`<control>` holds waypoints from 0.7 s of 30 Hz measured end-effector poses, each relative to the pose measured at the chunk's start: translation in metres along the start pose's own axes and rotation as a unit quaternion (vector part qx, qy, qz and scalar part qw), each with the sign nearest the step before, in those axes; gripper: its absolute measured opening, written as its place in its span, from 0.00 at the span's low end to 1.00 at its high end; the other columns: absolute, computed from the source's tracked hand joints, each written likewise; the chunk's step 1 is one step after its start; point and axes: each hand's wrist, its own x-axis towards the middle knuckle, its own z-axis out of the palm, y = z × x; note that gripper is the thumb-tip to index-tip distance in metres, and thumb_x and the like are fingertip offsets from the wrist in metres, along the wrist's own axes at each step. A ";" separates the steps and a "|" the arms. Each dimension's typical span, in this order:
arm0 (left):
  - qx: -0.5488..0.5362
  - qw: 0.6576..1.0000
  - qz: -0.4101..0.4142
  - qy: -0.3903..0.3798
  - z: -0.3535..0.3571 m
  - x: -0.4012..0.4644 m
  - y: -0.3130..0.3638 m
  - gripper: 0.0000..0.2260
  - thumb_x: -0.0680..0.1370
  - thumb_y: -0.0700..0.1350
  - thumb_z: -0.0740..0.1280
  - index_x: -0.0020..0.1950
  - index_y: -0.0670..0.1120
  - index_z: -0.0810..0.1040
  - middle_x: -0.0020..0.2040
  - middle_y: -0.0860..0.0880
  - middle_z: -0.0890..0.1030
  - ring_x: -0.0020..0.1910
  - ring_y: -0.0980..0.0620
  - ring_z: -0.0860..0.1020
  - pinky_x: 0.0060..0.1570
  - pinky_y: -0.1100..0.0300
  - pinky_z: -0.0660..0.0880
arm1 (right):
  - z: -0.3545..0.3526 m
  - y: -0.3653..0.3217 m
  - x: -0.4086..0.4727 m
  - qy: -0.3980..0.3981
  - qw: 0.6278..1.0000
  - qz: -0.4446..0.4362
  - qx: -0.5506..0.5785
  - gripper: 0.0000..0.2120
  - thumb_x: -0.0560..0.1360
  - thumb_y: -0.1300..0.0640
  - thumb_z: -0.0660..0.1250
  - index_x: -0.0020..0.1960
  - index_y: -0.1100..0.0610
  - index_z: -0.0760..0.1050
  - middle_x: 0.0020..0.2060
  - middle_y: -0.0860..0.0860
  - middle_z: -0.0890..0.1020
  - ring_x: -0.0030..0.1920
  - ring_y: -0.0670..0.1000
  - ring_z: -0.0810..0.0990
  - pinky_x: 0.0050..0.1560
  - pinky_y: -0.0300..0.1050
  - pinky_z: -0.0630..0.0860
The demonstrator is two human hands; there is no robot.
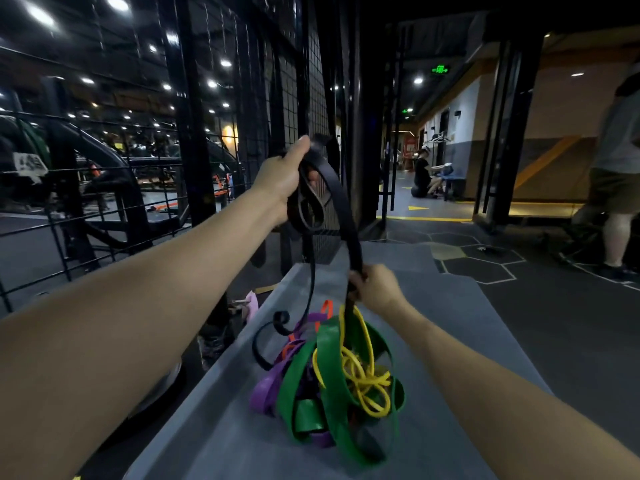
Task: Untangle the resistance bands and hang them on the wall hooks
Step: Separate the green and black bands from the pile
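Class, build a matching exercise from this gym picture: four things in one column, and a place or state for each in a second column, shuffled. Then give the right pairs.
Things
1. black band
2. yellow band
3. left hand
4. grey mat

Places or states
A. lying under the heap of bands
B. raised high in front of the wire mesh, gripping a band
C. stretched between the two hands
D. thin loops tangled in the heap, against the green band

Pairs: 1-C, 2-D, 3-B, 4-A
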 end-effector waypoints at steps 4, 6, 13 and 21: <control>0.002 0.999 0.035 0.016 -0.006 0.006 0.009 0.12 0.77 0.53 0.65 0.40 0.46 0.75 0.28 0.51 0.75 0.24 0.58 0.74 0.27 0.66 0.73 | -0.049 -0.018 0.027 0.092 0.993 -0.034 0.060 0.06 0.79 0.60 0.61 0.44 0.62 0.72 0.39 0.61 0.79 0.24 0.42 0.78 0.27 0.31 0.74; 0.046 0.998 0.034 0.023 -0.011 0.008 0.003 0.13 0.77 0.54 0.64 0.40 0.45 0.75 0.32 0.50 0.75 0.27 0.56 0.73 0.26 0.67 0.72 | -0.064 -0.021 0.037 0.114 0.989 -0.042 0.078 0.06 0.79 0.60 0.60 0.44 0.61 0.72 0.37 0.57 0.78 0.20 0.38 0.76 0.25 0.29 0.73; 0.099 0.993 -0.043 0.036 -0.028 0.015 -0.047 0.15 0.78 0.52 0.64 0.38 0.43 0.75 0.32 0.47 0.76 0.21 0.57 0.74 0.22 0.68 0.70 | -0.104 -0.046 0.049 0.162 0.975 -0.078 0.133 0.11 0.80 0.60 0.58 0.51 0.67 0.75 0.38 0.56 0.77 0.32 0.46 0.76 0.32 0.31 0.74; 0.059 0.982 -0.148 -0.101 0.000 -0.001 -0.104 0.09 0.78 0.47 0.64 0.44 0.43 0.78 0.40 0.44 0.79 0.32 0.53 0.78 0.31 0.64 0.76 | -0.061 -0.051 0.033 -0.010 0.956 -0.038 0.291 0.06 0.69 0.63 0.68 0.34 0.57 0.75 0.29 0.51 0.78 0.35 0.53 0.75 0.46 0.52 0.75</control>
